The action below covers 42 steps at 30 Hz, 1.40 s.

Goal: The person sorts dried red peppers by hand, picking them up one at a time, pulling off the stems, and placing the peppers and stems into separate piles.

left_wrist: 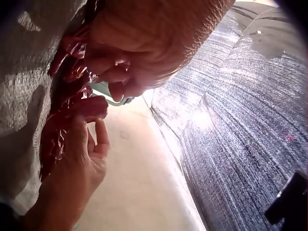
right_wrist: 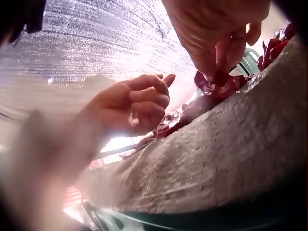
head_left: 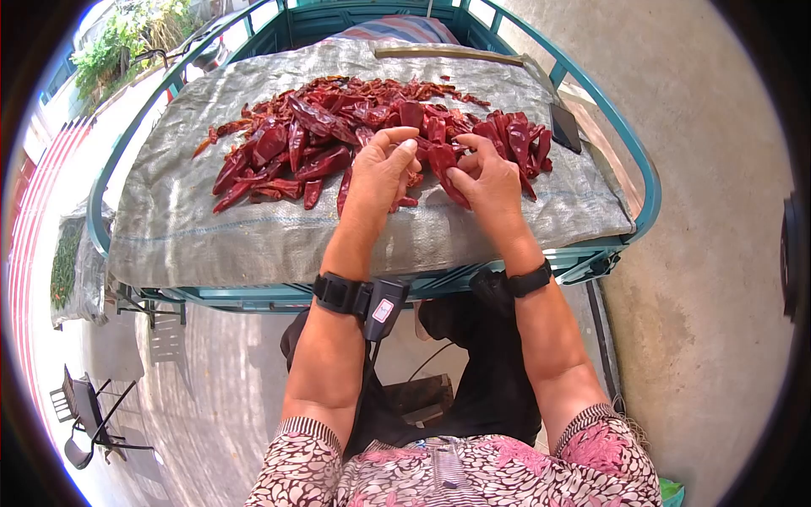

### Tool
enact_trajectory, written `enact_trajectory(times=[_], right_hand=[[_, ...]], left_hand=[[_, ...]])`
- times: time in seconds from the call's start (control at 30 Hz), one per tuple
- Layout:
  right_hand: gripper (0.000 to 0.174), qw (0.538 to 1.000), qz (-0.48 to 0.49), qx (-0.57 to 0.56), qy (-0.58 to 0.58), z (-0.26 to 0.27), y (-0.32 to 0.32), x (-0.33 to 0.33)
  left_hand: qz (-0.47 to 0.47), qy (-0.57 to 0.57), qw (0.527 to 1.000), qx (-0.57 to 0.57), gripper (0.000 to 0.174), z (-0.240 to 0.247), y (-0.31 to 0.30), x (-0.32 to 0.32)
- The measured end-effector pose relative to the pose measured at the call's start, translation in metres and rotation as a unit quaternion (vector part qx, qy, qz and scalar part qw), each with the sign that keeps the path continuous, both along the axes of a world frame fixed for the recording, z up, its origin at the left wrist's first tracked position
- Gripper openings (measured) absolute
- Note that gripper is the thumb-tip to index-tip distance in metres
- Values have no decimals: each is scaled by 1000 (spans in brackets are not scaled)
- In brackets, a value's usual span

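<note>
A pile of dried red chilies (head_left: 338, 127) lies spread on a grey woven sack (head_left: 253, 228). My right hand (head_left: 486, 177) pinches one red chili (head_left: 443, 165) at the pile's near edge. The right wrist view shows the right hand's fingertips (right_wrist: 216, 67) squeezing that chili (right_wrist: 216, 89) against the sack. My left hand (head_left: 384, 165) hovers just left of it, fingers curled, thumb and forefinger together, with nothing showing between them. The same curled left hand (right_wrist: 130, 103) appears in the right wrist view. In the left wrist view the left hand (left_wrist: 144, 48) sits above the right hand (left_wrist: 82, 159) and the chili (left_wrist: 91, 108).
The sack covers a teal metal cart bed with a raised rail (head_left: 642, 169). A dark flat phone-like object (head_left: 564, 127) lies at the sack's right edge. A striped cloth (head_left: 397, 29) is at the far end. Concrete ground lies on the right, and folding chairs (head_left: 84, 414) stand at lower left.
</note>
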State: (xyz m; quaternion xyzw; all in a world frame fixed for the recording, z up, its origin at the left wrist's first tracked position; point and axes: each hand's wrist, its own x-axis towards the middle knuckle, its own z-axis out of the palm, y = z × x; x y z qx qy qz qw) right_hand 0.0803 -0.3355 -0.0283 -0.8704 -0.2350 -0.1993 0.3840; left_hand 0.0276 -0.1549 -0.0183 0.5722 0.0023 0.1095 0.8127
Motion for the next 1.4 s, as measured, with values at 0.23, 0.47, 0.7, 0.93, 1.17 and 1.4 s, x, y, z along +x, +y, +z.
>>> enact_trajectory(times=[0.23, 0.47, 0.7, 0.93, 1.17, 1.4], right_hand=[[33, 983, 141, 106, -55, 15, 1, -16], [17, 974, -90, 82, -189, 8, -15, 10], [17, 956, -119, -53, -264, -1, -12, 23], [32, 944, -77, -219, -235, -28, 17, 30], [26, 964, -65, -154, -209, -12, 6, 24], [28, 994, 61, 76, -56, -3, 9, 18]], left_hand=[[-47, 15, 997, 66, 25, 9, -3, -3], [-26, -5, 1000, 8, 20, -8, 6, 3], [-6, -59, 995, -86, 19, -6, 9, 0], [13, -91, 991, -97, 20, -10, 15, 1], [20, -87, 993, -81, 20, -12, 21, -1], [8, -75, 995, -61, 27, -11, 16, 0]])
